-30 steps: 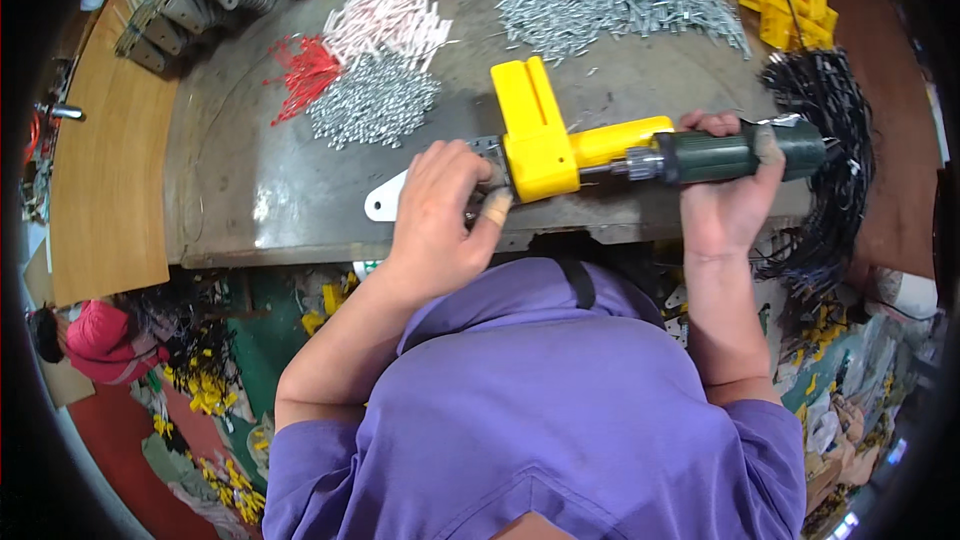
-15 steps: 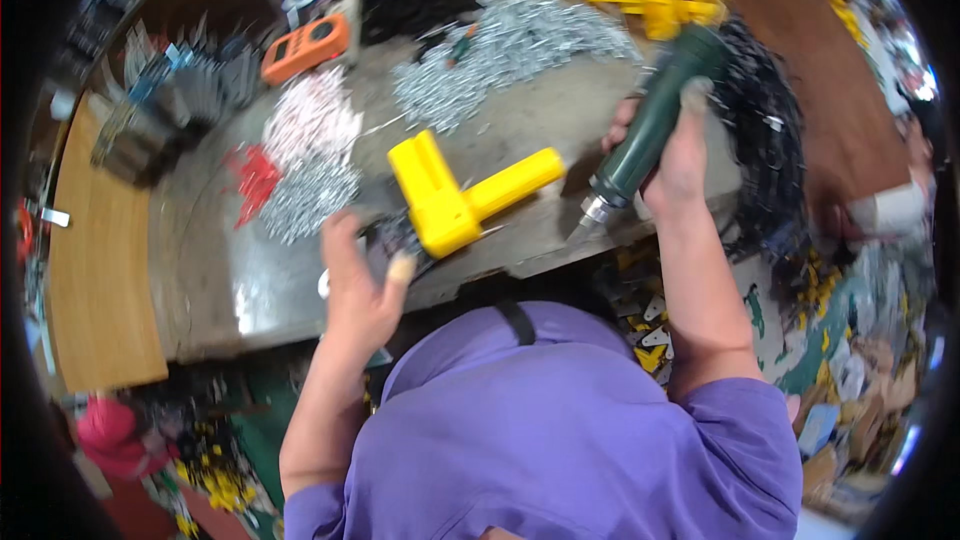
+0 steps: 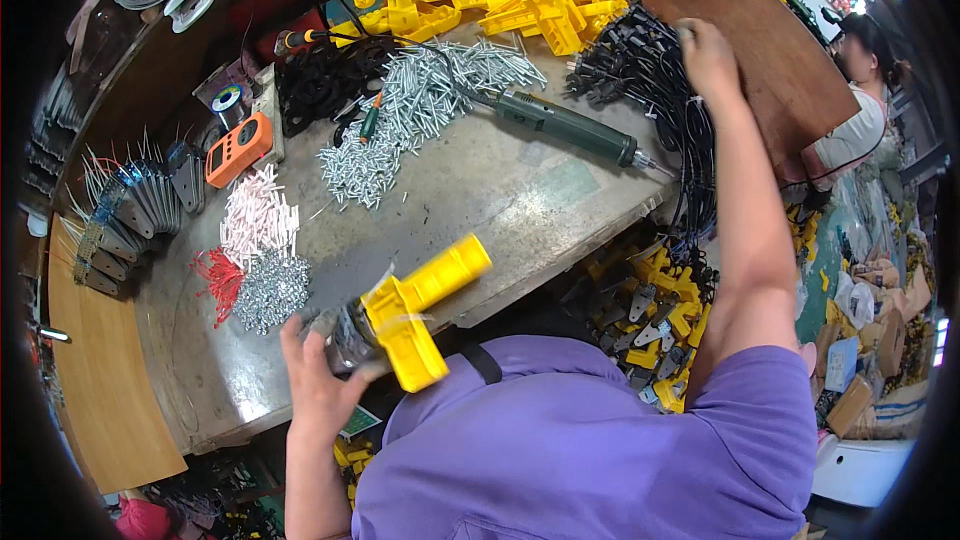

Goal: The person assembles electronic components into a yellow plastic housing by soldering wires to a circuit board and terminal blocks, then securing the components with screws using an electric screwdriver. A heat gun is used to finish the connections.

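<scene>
My left hand (image 3: 325, 380) is closed around the dark, partly see-through end of a yellow plastic housing (image 3: 408, 330), held over the table's front edge. The housing has two yellow arms and is tilted. My right hand (image 3: 708, 65) reaches to the far right, fingers curled at the top of a bundle of black power cords (image 3: 655, 70); its fingertips are partly hidden. A dark green electric screwdriver (image 3: 570, 130) lies on the table left of that bundle, its bit pointing right.
Silver screws (image 3: 440, 90) lie in a large heap, with yellow housings (image 3: 550, 0) piled behind. At left are pale pink sleeves (image 3: 258, 215), small metal screws (image 3: 272, 290), red pieces (image 3: 218, 280) and an orange meter (image 3: 238, 148). A wooden board (image 3: 740, 30) borders the right; a person (image 3: 855, 110) is beyond.
My right hand has let go of the electric screwdriver, now on the table, and moved up to the black cords. My left hand has moved down and left, turning the yellow housing.
</scene>
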`<state>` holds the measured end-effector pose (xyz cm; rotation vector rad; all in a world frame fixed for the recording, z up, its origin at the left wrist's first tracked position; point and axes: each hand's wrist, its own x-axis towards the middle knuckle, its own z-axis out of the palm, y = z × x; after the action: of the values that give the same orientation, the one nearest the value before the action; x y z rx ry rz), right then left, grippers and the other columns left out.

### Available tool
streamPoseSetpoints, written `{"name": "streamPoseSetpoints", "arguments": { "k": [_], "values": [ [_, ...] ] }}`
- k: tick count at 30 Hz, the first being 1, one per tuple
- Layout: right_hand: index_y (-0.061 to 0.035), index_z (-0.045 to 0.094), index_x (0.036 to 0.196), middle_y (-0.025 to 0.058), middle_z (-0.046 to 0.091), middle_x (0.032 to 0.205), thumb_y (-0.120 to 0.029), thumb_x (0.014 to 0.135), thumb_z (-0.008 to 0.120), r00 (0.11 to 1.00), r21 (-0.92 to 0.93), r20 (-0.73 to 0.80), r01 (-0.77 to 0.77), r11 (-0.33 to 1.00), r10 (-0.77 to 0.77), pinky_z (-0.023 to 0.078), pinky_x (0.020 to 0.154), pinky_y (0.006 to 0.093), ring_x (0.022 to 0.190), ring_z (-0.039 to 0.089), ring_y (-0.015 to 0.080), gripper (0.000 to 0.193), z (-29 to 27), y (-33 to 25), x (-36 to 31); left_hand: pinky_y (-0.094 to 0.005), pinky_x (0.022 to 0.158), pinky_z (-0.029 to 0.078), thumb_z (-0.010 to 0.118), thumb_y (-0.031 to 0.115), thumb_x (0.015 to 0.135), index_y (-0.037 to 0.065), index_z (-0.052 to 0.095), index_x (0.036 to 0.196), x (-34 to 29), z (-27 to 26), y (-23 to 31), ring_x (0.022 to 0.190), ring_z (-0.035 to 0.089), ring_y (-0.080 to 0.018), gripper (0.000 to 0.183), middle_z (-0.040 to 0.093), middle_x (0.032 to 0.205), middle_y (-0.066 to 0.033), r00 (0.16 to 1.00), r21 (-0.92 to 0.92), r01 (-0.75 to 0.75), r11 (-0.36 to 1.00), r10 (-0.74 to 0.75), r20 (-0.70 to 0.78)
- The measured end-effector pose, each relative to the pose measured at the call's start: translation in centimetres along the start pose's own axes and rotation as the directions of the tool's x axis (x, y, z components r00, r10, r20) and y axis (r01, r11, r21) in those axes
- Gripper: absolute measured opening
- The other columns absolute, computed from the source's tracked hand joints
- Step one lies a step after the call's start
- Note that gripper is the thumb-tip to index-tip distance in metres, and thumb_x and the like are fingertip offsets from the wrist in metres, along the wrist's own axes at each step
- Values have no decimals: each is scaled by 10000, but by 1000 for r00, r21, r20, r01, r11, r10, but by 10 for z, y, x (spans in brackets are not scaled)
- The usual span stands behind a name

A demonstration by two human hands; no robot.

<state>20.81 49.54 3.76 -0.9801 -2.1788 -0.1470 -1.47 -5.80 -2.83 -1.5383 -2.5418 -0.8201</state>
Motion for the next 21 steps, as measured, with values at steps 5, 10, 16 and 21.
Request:
{"name": "streamPoseSetpoints", "arguments": {
  "k": [5,10,16,21],
  "values": [
    [-3,622,1039,223,646,1021,-271,830,625,866,-198,431,-184,963,254,457,877,412,1011,604,363,340,14,89,22,-484,921,401,853,309,515,48,400,1241,8,11,7,1112,451,-436,895,435,1249,-238,998,68,-6,998,2,58],
    [7,624,1029,161,649,842,-259,821,645,889,-111,378,-232,966,257,475,765,379,827,619,264,338,-1,79,39,-482,877,422,871,226,482,46,405,1213,5,10,-3,1044,483,-420,886,476,1197,-223,997,99,-67,993,63,42],
    [-17,621,913,29,550,714,-331,898,599,801,683,299,-559,469,520,409,561,263,602,483,117,315,-19,69,39,-487,918,408,854,299,525,52,449,1205,2,-2,-22,1092,464,-424,829,462,1227,-225,996,69,-6,998,-1,93],
    [-51,534,1070,-10,439,718,-296,973,502,836,831,542,-519,-200,80,341,575,250,594,372,102,266,-31,-27,20,-540,1001,324,783,383,612,66,388,1316,-3,2,-16,1227,360,-440,868,363,1325,-251,996,-154,9,988,-22,-86]
  ]
}}
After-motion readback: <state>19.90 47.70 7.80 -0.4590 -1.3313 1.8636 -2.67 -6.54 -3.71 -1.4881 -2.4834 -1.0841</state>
